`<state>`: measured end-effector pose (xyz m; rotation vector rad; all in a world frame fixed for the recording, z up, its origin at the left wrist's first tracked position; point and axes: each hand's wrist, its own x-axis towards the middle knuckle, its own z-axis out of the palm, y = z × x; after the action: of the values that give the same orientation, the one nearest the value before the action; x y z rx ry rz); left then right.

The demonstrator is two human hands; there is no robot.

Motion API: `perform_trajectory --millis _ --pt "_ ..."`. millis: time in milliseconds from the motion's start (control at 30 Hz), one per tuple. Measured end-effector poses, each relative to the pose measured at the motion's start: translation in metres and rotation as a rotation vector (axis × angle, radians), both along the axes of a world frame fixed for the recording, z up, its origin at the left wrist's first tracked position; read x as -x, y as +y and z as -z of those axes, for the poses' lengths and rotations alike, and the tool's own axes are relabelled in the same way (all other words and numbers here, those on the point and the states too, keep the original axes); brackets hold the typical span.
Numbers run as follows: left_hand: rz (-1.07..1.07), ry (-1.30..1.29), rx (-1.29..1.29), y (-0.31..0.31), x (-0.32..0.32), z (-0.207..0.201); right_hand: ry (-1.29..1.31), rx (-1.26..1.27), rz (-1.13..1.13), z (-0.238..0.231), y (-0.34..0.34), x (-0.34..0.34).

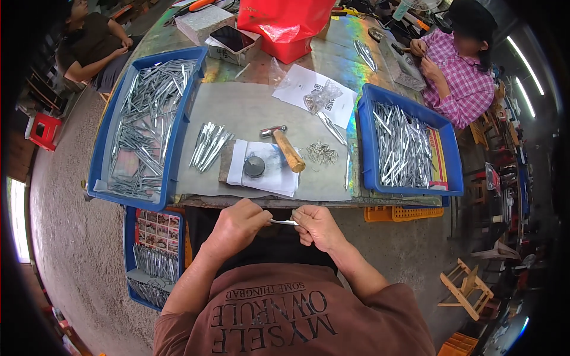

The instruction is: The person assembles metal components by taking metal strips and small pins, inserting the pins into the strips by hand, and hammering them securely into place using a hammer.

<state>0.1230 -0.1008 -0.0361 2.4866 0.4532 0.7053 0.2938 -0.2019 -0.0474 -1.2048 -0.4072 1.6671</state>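
Note:
Just off the table's near edge, my left hand (238, 225) and my right hand (319, 226) pinch the two ends of a slim silver metal piece (284, 222). Its ends are hidden by my fingers. On the table ahead lie white papers (276, 186) with a dark round metal block (255, 167) on them. A hammer (287, 151) with a wooden handle rests at the papers' far edge. Right of it is a heap of small metal pins (322, 153). A bunch of similar silver pieces (211, 146) lies to the left.
Blue trays of silver pieces stand at left (171, 127) and right (368, 133). Farther back are a red bag (285, 26), a phone (232, 38) and a printed sheet (303, 88). One co-worker (457, 83) sits far right, another (98, 47) far left.

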Motion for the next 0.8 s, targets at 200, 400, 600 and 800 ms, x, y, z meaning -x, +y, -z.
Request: perform_trajectory --millis 200,400,600,800 --pt "-0.028 0.06 -0.06 -0.003 -0.004 0.012 -0.503 -0.047 0.038 -0.001 0.006 -0.016" --pt "-0.141 -0.041 0.432 -0.007 -0.001 0.021 -1.492 -0.365 0.178 0.029 0.046 -0.065" --pt "-0.191 -0.126 0.96 -0.01 -0.002 0.021 -1.827 -0.263 -0.102 0.042 0.063 -0.064" --pt "-0.14 -0.221 0.843 -0.005 -0.001 0.025 -1.903 -0.24 -0.211 0.04 0.061 -0.064"
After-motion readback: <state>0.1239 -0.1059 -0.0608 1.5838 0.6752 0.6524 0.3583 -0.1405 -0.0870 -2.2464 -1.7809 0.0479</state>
